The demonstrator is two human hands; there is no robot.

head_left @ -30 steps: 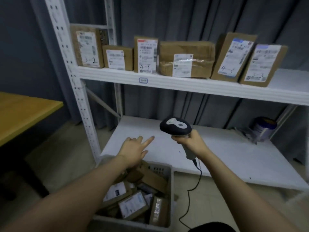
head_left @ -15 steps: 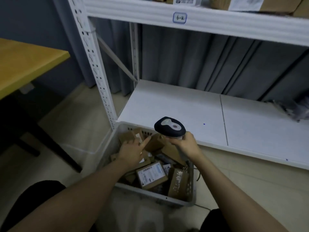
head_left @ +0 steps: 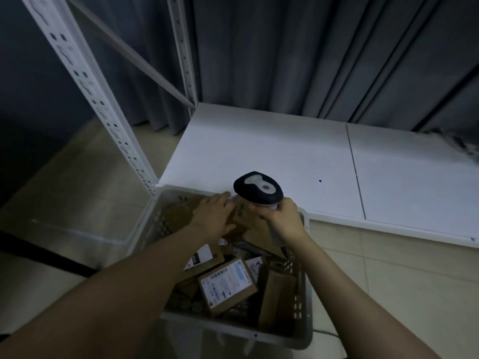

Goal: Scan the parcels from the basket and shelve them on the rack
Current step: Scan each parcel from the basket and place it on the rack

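Observation:
A grey plastic basket [head_left: 303,330] on the floor holds several brown cardboard parcels; one with a white label [head_left: 226,285] lies face up near the front. My left hand [head_left: 213,216] is down in the far end of the basket, fingers spread flat on a brown parcel [head_left: 242,221] without a clear grip. My right hand [head_left: 285,218] is shut on the handle of a black and grey barcode scanner [head_left: 258,189], its head just above that parcel. The white rack's lower shelf [head_left: 272,156] lies directly behind the basket.
The rack's perforated front post [head_left: 103,110] rises left of the basket, with a diagonal brace behind it. A translucent bin [head_left: 85,229] stands to the basket's left. A dark curtain hangs behind the rack. Some clutter shows at the shelf's far right edge [head_left: 466,149].
My view has tilted down from the upper shelf to the basket. Both hands have dropped into the basket's far end, the left one landing on a brown parcel, the scanner coming close above it.

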